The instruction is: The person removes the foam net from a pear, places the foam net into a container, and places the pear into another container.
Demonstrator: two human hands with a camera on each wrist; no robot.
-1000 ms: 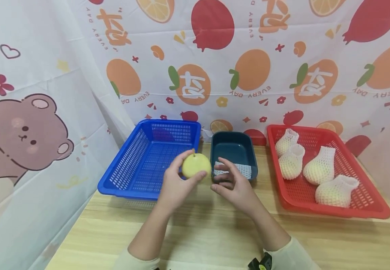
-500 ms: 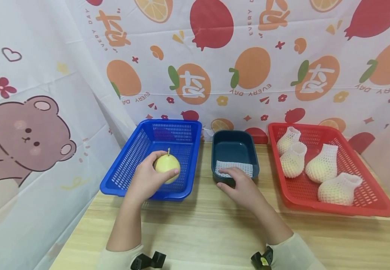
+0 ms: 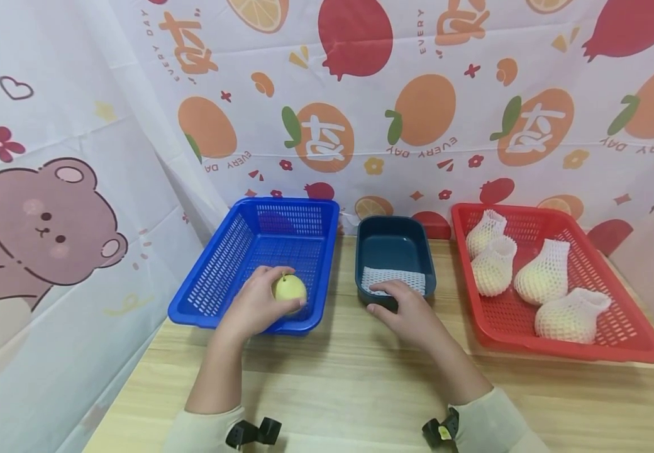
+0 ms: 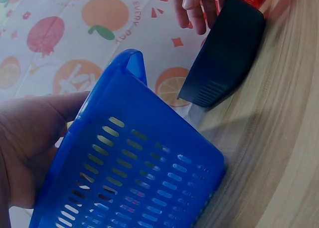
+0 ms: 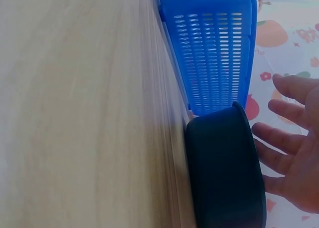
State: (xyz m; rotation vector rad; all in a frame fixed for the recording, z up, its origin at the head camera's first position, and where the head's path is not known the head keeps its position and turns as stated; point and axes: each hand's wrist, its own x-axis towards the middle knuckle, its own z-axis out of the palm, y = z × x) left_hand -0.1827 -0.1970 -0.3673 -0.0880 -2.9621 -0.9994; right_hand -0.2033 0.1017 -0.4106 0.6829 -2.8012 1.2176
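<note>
My left hand (image 3: pixel 255 303) reaches over the near rim of the blue basket (image 3: pixel 329 270) and holds a yellow-green pear (image 3: pixel 290 289) low inside it, thumb on the near side. In the left wrist view the basket wall hides the pear and most of the fingers. At the near edge of a dark green bin (image 3: pixel 390 246) is my right hand (image 3: pixel 409 313), its fingers loosely spread with nothing held, as the right wrist view also shows. A flattened white foam net (image 3: pixel 400 277) lies inside the bin, close to those fingertips.
A red basket (image 3: pixel 476 314) on the right holds several pears in white foam nets, one being the netted pear (image 3: pixel 567 316) nearest the front. All three containers stand on a wooden table (image 3: pixel 332 390), with a printed cloth (image 3: pixel 372 126) hanging behind.
My left hand has carried the pear left from between the hands, over the blue basket, then lowered it inside. The right hand has come down slightly at the dark green bin's near edge.
</note>
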